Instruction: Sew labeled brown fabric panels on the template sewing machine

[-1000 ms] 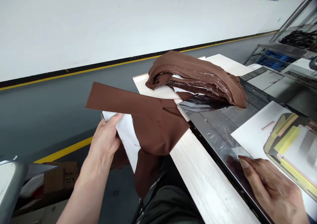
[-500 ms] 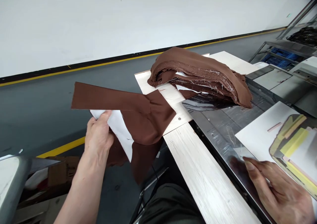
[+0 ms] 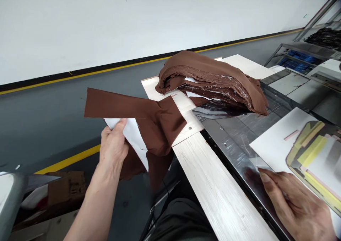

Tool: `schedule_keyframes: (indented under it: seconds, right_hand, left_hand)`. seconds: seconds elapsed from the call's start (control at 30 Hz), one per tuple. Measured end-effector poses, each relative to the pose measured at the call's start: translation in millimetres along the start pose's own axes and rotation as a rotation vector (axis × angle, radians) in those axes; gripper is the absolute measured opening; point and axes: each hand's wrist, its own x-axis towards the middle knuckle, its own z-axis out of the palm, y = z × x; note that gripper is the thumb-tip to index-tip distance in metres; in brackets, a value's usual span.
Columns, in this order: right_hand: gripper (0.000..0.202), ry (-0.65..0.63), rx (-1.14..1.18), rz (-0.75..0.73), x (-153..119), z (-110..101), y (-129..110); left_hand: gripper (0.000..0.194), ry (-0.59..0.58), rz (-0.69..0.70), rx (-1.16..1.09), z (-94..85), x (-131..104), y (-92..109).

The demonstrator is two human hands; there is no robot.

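Note:
My left hand (image 3: 114, 138) is closed on a brown fabric piece (image 3: 114, 104), thumb on top of its white underside or backing. The piece hangs in folds to the right, over the edge of the pale wooden board. At the lower right, my right hand (image 3: 295, 202) is low over the shiny metal table top (image 3: 237, 141), thumb and forefinger pinched together. What lies between those fingertips, if anything, is too small to make out. A thick stack of brown fabric pieces (image 3: 213, 70) with frayed edges lies bent across the boards and the metal top.
A white sheet with a template and yellow strips (image 3: 310, 155) lies beside my right hand. A pale wooden board (image 3: 215, 184) runs along the table's near edge. A rack with blue items (image 3: 298, 60) stands far right. Cardboard (image 3: 66, 187) is at the lower left.
My left hand and the fabric piece have moved slightly right. The hanging lower corner has swung a little. My right hand stays pinched at about the same place while the view shifts slightly.

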Motion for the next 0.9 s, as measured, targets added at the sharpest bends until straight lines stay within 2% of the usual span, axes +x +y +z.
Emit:
schedule_keyframes:
  seconds: [0.1, 0.3, 0.47, 0.57, 0.67, 0.73, 0.8, 0.9]
  right_hand:
    - [0.024, -0.013, -0.008, 0.006, -0.5, -0.1, 0.6]
    - [0.023, -0.001, -0.016, -0.033, -1.1, 0.4, 5.7]
    - [0.022, -0.027, -0.017, -0.042, -1.1, 1.0, 8.4]
    - [0.023, -0.042, -0.016, -0.038, -1.6, 0.1, 9.3]
    - [0.023, -0.057, -0.012, -0.048, -1.5, -1.3, 9.5]
    - [0.022, -0.061, -0.009, -0.059, -0.8, -2.2, 8.8]
    - [0.02, -0.06, 0.001, -0.067, 0.1, -3.0, 7.9]
    - [0.02, -0.059, 0.026, -0.058, 0.8, -4.1, 8.6]
  left_hand:
    - [0.019, -0.043, 0.06, -0.015, 2.4, -3.4, -2.2]
    - [0.024, -0.086, 0.082, -0.016, 9.3, -12.0, 2.4]
    - [0.026, -0.19, 0.08, 0.046, 22.9, -44.6, -4.8]
    - [0.022, -0.404, 0.119, 0.289, 36.4, -82.2, -14.2]
    - [0.031, -0.767, 0.113, 0.483, 56.2, -123.4, -17.6]
    - [0.03, -0.957, 0.085, 0.493, 69.9, -145.4, -16.8]
    - [0.025, -1.042, 0.081, 0.469, 79.9, -159.2, -16.5]
    - [0.029, -1.125, 0.1, 0.482, 84.5, -165.8, -21.1]
